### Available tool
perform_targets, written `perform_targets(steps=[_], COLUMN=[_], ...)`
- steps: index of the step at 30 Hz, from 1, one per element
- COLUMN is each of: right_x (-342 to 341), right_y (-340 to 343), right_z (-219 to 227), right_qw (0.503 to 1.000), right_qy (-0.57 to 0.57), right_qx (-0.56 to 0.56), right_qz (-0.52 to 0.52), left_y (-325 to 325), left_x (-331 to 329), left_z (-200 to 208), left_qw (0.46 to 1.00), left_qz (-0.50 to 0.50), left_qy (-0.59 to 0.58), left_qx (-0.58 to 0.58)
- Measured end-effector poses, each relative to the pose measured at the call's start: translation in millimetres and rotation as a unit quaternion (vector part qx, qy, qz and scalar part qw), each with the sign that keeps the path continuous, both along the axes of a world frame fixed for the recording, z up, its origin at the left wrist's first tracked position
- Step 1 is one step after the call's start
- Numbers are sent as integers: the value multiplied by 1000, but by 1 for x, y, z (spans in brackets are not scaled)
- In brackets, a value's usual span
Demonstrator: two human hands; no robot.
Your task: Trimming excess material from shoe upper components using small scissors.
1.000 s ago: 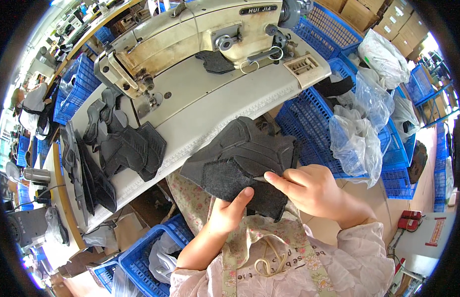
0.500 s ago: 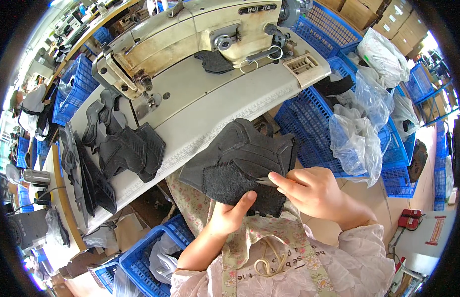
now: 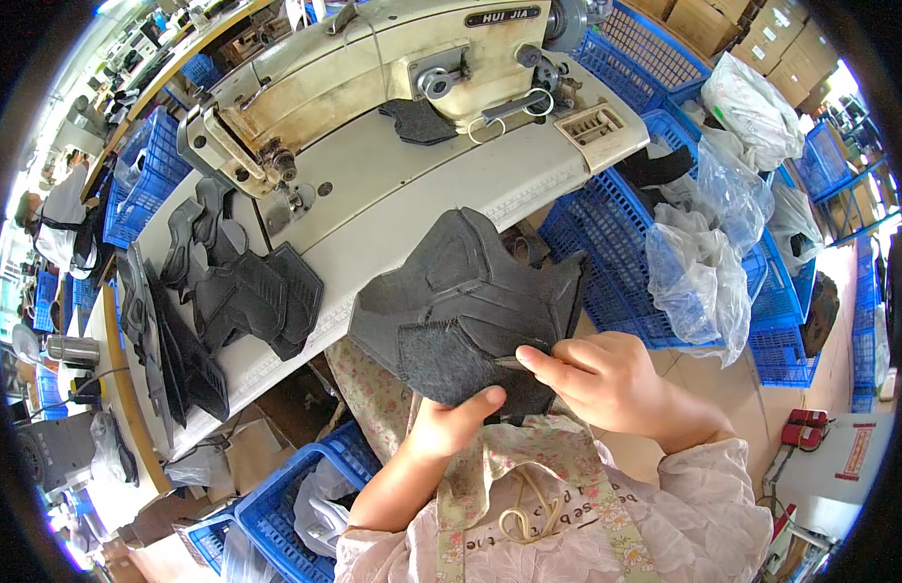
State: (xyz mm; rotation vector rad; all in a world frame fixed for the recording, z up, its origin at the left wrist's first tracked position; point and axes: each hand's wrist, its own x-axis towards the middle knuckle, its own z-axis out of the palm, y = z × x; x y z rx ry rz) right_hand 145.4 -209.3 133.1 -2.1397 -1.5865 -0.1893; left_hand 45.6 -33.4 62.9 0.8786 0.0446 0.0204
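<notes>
Lettered nameplate [image 3: 502, 17]: sewing machine [image 3: 324, 89], beyond right hand [image 3: 606, 382]. Printed letters [image 3: 621, 499]: blouse [image 3: 705, 520], below right hand. Cabinet label [image 3: 853, 455], farther right: apparently lettered.

blk pc [image 3: 470, 272], wide w/ irregular outline: blunt peak up top, pointed corner upper r, angled edge on l. raised curved ridges run across its face. fuzzy dk grey patch [image 3: 436, 355] covers lower l part, nap rough. pc is held face up, tilted, its upper part overlapping near edge of counter [image 3: 354, 262] in view; l hand [image 3: 451, 426] grips bottom edge, thumb by the patch, other fingers hidden underneath. small pointed metal tool [image 3: 507, 362] in r hand [image 3: 606, 379], tip aimed l, near patch's r edge; rest covered by fingers, exact type unclear.
</notes>
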Motion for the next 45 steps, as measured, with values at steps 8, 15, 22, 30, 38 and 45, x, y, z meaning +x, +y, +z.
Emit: perform_targets(steps=[8,15,22,30,38,45], right_x=[1,0,-2,0,5,5], right_y=[-4,-6,-10,-7,-8,-9], right_z=[0,2,7,5,7,3], right_qw=[999,1000,999,1000,1000,1000], right_qy=[44,17,14,-18,-12,15], right_qx=[11,-12,-13,-12,-3,7], right_qz=[-14,-17,-27,-11,5,4], left_y=[3,1,-2,0,-1,1], left_x=[9,7,8,5,8,7], left_z=[9,12,12,14,16,13], left_qw=[993,999,996,996,999,999], left_qz=[22,31,70,61,33,21], left_qy=[39,23,15,25,25,39], left_qx=[-108,38,61,54,-27,-26])
